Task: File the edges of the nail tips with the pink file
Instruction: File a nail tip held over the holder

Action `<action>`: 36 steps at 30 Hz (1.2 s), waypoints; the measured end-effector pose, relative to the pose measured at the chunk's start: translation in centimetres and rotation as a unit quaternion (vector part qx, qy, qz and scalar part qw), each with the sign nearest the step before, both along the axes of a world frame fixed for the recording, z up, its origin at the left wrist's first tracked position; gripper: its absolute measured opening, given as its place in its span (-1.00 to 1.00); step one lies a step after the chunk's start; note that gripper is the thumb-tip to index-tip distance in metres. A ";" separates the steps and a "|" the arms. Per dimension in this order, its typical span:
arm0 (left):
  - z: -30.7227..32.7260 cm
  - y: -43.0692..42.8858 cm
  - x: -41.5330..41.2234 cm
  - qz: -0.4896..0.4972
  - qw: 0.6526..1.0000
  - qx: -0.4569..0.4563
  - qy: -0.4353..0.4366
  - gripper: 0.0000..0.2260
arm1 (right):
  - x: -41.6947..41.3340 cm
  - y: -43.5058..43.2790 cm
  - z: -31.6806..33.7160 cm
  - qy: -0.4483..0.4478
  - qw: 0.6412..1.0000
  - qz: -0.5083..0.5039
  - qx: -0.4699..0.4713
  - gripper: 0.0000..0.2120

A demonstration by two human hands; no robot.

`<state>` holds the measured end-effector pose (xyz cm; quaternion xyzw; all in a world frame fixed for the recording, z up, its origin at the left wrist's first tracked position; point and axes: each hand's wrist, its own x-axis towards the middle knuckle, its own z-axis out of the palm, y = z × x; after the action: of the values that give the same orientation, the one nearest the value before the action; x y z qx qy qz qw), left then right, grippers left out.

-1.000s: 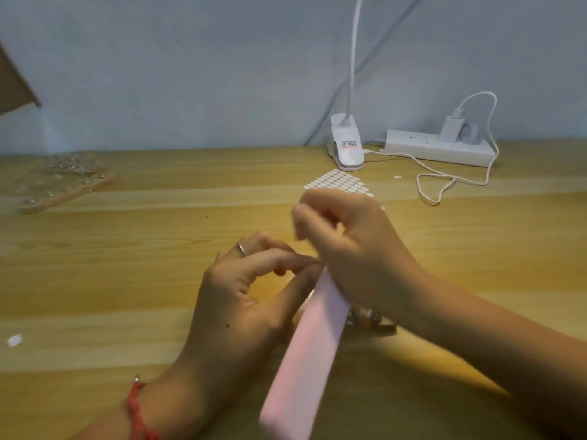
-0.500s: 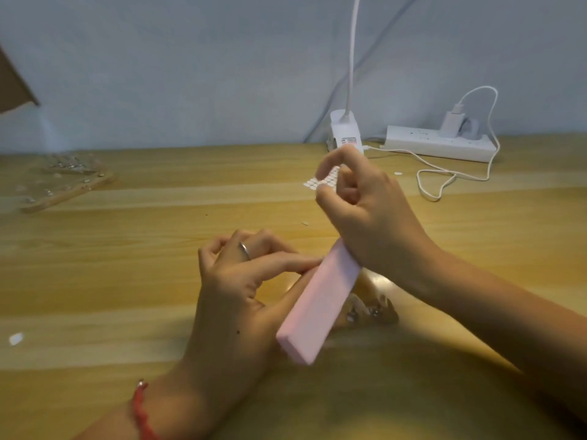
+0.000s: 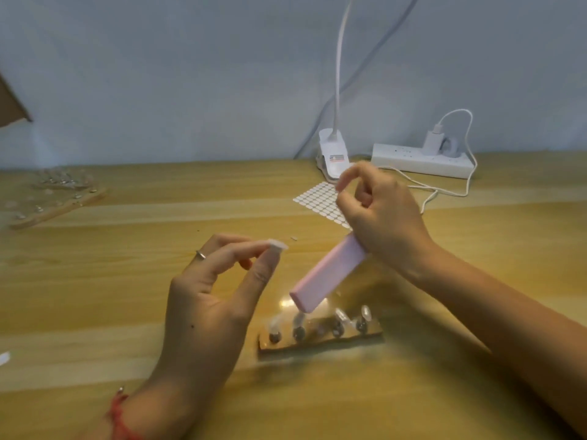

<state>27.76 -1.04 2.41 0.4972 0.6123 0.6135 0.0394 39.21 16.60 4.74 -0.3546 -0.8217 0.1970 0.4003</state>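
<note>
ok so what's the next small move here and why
Probably swing the pink file over to the nail tip and lay its face against the tip's free edge. The left hand pinches the tip with its end poking out past the fingertips, while the right hand holds the file clear of it.

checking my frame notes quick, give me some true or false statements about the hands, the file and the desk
1. The left hand pinches a nail tip. True.
2. The right hand holds the file. True.
3. The file touches the pinched nail tip. False: they are apart, with the file to the right of the tip.
4. The right hand wears a ring. False: the ring is on the left hand.
5. A charger is plugged into the power strip. True.
</note>
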 end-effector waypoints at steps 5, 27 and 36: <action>-0.4 0.1 -0.3 -0.004 0.999 -0.021 -0.038 -0.89 | -0.6 -0.8 -0.7 -0.073 0.997 0.036 0.014 -0.88; 0.2 -0.1 -0.7 -0.116 0.953 -0.069 -0.272 -0.62 | 1.9 -5.6 3.1 -0.054 0.940 0.322 -0.099 -0.75; 0.0 0.3 -0.8 -0.059 0.965 -0.028 -0.256 -0.57 | 4.8 -6.3 2.2 -0.069 0.957 0.279 -0.026 -0.77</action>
<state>26.99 -0.71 2.41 0.3581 0.5680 0.6995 0.2447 44.04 10.33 6.94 -0.1340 -0.9081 0.2976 0.2623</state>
